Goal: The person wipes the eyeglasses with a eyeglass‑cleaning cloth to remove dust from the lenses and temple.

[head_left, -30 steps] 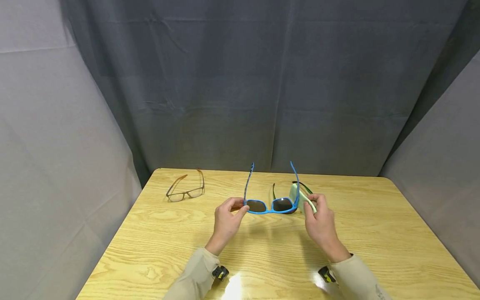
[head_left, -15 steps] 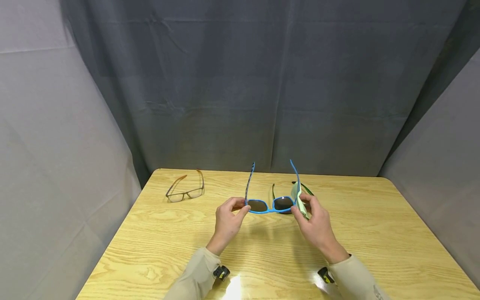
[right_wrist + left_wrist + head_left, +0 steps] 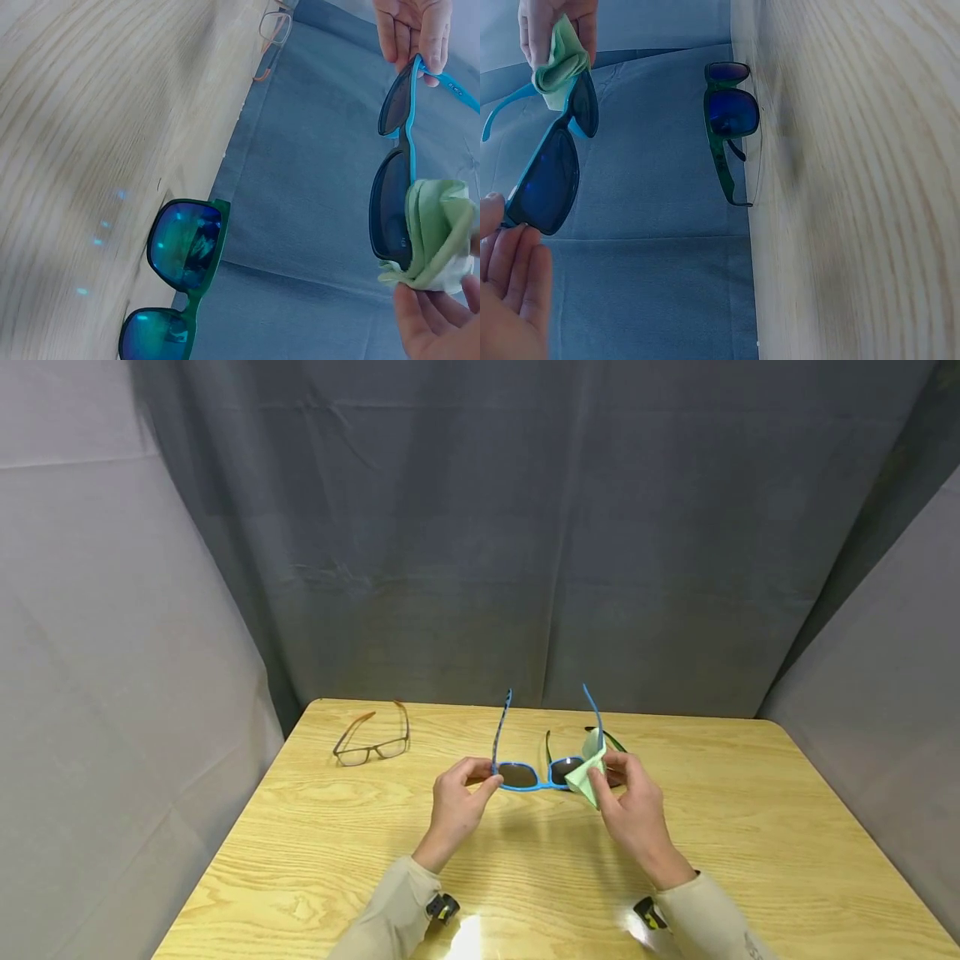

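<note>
Blue-framed sunglasses [image 3: 519, 776] with dark lenses are held up above the table, temples spread and pointing away. My left hand [image 3: 459, 802] pinches them at the left hinge corner between thumb and fingers. A light green cloth [image 3: 587, 779] is gripped in my right hand [image 3: 637, 814], folded around the right corner of the frame. It covers part of the right lens in the head view. The right wrist view shows the cloth [image 3: 435, 232] wrapped over the frame's end, thumb and fingers on it.
Green-framed sunglasses [image 3: 731, 112] with mirrored lenses stand on the table behind the held pair, mostly hidden in the head view. Eyeglasses [image 3: 371, 750] with clear lenses and brown temples lie at the back left of the wooden table [image 3: 315, 860]. Dark curtain [image 3: 450, 527] hangs behind.
My right hand has moved left with the green cloth, from beside the sunglasses onto their right corner, and the cloth now folds over the lens. The left hand has barely moved.
</note>
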`<state>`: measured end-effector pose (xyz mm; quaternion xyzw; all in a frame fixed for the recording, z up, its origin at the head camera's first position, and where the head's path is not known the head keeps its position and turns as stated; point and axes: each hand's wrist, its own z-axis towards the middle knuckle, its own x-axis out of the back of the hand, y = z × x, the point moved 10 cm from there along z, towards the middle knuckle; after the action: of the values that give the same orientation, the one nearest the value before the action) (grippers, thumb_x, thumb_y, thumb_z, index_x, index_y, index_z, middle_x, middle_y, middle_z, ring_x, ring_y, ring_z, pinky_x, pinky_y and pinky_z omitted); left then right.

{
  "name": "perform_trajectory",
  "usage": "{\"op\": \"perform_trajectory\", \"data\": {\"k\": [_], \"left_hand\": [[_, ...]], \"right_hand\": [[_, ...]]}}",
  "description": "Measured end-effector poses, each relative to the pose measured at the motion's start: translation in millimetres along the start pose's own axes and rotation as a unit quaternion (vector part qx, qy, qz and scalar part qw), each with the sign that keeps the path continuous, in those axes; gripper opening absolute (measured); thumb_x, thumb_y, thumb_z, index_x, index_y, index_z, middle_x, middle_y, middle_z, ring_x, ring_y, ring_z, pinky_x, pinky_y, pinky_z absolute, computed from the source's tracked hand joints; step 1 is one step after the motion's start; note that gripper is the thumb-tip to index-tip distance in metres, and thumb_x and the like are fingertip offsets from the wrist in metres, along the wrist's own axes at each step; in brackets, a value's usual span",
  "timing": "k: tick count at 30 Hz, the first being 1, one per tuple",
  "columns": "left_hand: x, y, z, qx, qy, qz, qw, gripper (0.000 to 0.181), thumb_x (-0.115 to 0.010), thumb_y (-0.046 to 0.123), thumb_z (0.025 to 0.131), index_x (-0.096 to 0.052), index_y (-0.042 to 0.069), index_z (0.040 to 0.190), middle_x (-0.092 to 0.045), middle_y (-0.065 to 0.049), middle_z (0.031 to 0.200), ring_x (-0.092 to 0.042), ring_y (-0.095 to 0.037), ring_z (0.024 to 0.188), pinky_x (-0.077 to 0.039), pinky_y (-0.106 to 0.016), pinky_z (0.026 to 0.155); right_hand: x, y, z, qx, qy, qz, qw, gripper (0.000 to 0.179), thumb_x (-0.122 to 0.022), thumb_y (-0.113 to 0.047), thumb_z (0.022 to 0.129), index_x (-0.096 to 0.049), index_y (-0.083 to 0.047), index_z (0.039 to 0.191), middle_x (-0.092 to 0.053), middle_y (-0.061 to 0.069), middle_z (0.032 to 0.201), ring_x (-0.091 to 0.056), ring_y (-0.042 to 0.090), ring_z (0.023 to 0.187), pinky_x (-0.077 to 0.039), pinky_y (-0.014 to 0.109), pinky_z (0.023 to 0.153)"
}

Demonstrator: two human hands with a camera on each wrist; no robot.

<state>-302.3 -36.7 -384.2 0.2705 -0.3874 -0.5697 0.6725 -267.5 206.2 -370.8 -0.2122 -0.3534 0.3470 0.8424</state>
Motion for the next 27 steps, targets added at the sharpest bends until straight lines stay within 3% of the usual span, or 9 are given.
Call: {"op": "perform_trajectory", "data": {"k": [3, 6, 11, 17, 24, 27], "left_hand": [[0.5, 6.1, -0.4, -0.002, -0.001, -0.003, 1.0000, 0.014, -0.071, -0.003, 0.081, -0.066, -0.008, 0.094, -0.068, -0.015, 0.086, -0.065, -0.030, 0.079, -0.053, -0.045, 0.074], [-2.4, -7.0, -0.9, 0.006, -0.001, -0.010, 0.9999, 0.014, -0.072, 0.000, 0.081, -0.067, -0.005, 0.093, -0.068, -0.012, 0.086, -0.065, -0.028, 0.079, -0.053, -0.045, 0.074], [-5.2, -22.3, -1.7, 0.007, -0.004, -0.006, 1.0000, 0.013, -0.073, 0.007, 0.082, -0.069, 0.003, 0.093, -0.068, -0.003, 0.086, -0.065, -0.020, 0.080, -0.054, -0.037, 0.075], [-6.9, -17.8, -1.5, -0.031, -0.010, 0.043, 0.9985, 0.012, -0.073, 0.011, 0.083, -0.070, 0.006, 0.094, -0.068, 0.001, 0.087, -0.065, -0.014, 0.083, -0.053, -0.033, 0.080], [-10.8, -18.2, -2.0, -0.034, -0.024, 0.062, 0.9972, 0.015, -0.070, 0.010, 0.085, -0.069, 0.004, 0.098, -0.067, 0.000, 0.089, -0.065, -0.014, 0.085, -0.052, -0.031, 0.082], [-12.0, -17.7, -2.8, -0.039, -0.028, 0.072, 0.9962, 0.017, -0.070, 0.011, 0.085, -0.070, 0.004, 0.100, -0.066, -0.001, 0.088, -0.065, -0.015, 0.085, -0.052, -0.032, 0.082]], "right_hand": [[2, 2, 1.1, -0.014, 0.019, 0.008, 0.9997, 0.033, -0.072, 0.001, 0.081, -0.054, 0.005, 0.109, -0.066, 0.015, 0.098, -0.063, 0.022, 0.076, -0.049, 0.018, 0.062], [5, 2, 2.1, -0.012, 0.034, 0.012, 0.9993, 0.040, -0.074, 0.002, 0.079, -0.056, 0.005, 0.114, -0.067, 0.014, 0.099, -0.064, 0.021, 0.077, -0.051, 0.020, 0.066], [7, -3, 2.5, 0.023, 0.043, -0.011, 0.9988, 0.041, -0.076, 0.002, 0.077, -0.063, 0.004, 0.115, -0.069, 0.012, 0.094, -0.065, 0.020, 0.072, -0.047, 0.011, 0.064], [5, -7, 0.3, 0.075, 0.055, -0.029, 0.9953, 0.040, -0.075, 0.007, 0.075, -0.063, 0.006, 0.113, -0.068, 0.014, 0.090, -0.066, 0.022, 0.068, -0.047, 0.011, 0.061], [6, -8, 1.8, 0.080, 0.066, -0.019, 0.9944, 0.036, -0.073, 0.006, 0.075, -0.064, 0.006, 0.109, -0.068, 0.014, 0.088, -0.065, 0.022, 0.068, -0.047, 0.010, 0.063], [5, -7, 2.4, 0.079, 0.069, -0.026, 0.9942, 0.035, -0.073, 0.007, 0.074, -0.064, 0.007, 0.108, -0.068, 0.014, 0.087, -0.065, 0.021, 0.066, -0.049, 0.014, 0.061]]}}
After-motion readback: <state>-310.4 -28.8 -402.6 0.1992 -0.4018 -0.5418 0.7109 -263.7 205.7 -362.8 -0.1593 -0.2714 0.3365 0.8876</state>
